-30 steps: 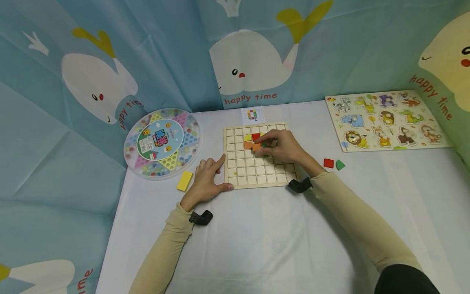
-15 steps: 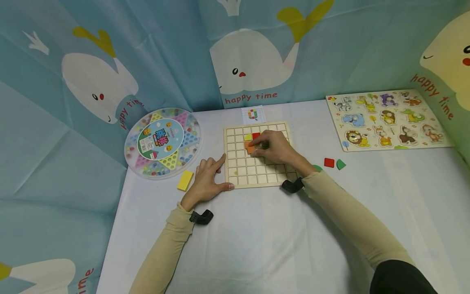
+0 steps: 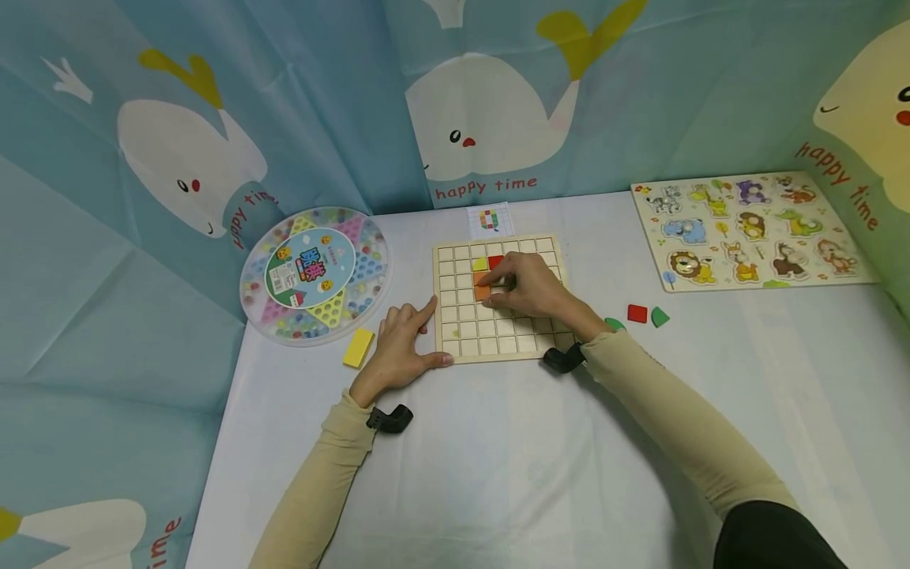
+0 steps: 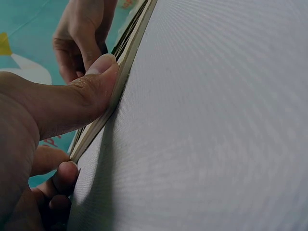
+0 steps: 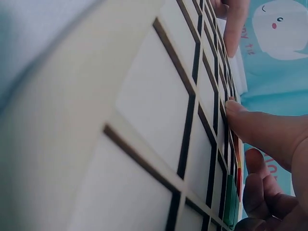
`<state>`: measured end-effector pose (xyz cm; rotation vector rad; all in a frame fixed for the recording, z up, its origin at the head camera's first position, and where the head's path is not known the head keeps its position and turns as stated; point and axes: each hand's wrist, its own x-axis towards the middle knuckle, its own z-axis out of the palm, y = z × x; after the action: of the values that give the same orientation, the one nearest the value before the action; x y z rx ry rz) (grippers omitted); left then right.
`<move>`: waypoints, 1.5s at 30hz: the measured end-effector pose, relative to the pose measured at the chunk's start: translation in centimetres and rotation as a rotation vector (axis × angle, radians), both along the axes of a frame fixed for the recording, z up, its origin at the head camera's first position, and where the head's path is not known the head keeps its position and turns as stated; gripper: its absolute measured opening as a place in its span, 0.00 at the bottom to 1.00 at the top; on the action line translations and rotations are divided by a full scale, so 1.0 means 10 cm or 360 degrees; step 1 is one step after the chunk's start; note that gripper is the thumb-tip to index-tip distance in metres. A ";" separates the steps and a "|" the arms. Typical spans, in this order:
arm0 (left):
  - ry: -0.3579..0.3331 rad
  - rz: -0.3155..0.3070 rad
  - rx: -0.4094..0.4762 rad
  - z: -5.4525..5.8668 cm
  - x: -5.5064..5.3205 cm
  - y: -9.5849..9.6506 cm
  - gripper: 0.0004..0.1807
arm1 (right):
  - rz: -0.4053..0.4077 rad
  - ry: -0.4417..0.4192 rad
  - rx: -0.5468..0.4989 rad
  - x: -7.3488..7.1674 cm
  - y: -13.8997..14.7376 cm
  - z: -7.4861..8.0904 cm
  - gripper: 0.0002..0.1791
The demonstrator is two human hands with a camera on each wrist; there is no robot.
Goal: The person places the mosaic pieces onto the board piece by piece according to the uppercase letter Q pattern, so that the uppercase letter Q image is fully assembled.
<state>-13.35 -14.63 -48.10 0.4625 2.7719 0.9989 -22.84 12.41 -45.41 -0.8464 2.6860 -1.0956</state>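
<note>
A wooden grid board [image 3: 469, 336] lies on the white table. At its near left corner is my left hand [image 3: 400, 352], index finger straight against the left edge and thumb along the near edge. My right hand [image 3: 532, 286] reaches over the board from the right, thumb and index fingertip pinching an orange square tile [image 3: 483, 293] low on the grid. Directly behind that sits another orange tile [image 3: 479, 278], then a yellow tile [image 3: 480, 264] with a red tile [image 3: 495, 261] beside it. A green tile [image 5: 230, 199] shows on the board in the right wrist view; the right hand covers it in the head view.
Behind the board lies a small pattern card [image 3: 489, 222]. A yellow block [image 3: 359, 348] and a round marble game board [image 3: 362, 273] are at left. On the right are a red piece [image 3: 637, 314], green pieces [image 3: 659, 317] and an animal puzzle [image 3: 753, 273].
My right hand has shifted left and nearer, bringing the orange tile from beside the other orange tile to just in front of it. My left hand has stayed at the board's corner.
</note>
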 end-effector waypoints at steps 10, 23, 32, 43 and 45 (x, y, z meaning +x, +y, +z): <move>-0.0009 -0.0009 0.0006 0.01 0.01 0.00 0.57 | -0.0016 -0.0018 0.0009 0.00 0.03 -0.01 0.17; 0.0005 -0.0014 0.0016 0.00 0.01 0.01 0.57 | 0.0007 -0.0019 0.0008 0.00 0.05 -0.03 0.11; 0.0031 -0.0016 0.0023 0.00 0.02 0.02 0.57 | 0.0019 -0.0013 -0.0017 0.01 0.15 0.02 0.13; 0.0023 0.0005 0.0018 -0.01 0.02 0.01 0.57 | -0.0154 -0.0014 0.0009 0.07 0.69 0.16 0.11; 0.0010 0.0007 0.0023 -0.01 0.02 0.00 0.57 | -0.0213 -0.0038 0.0059 0.09 0.80 0.18 0.10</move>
<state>-13.19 -14.61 -48.18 0.4625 2.7745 1.0208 -21.91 20.40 -43.63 -0.6515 2.7683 -1.0706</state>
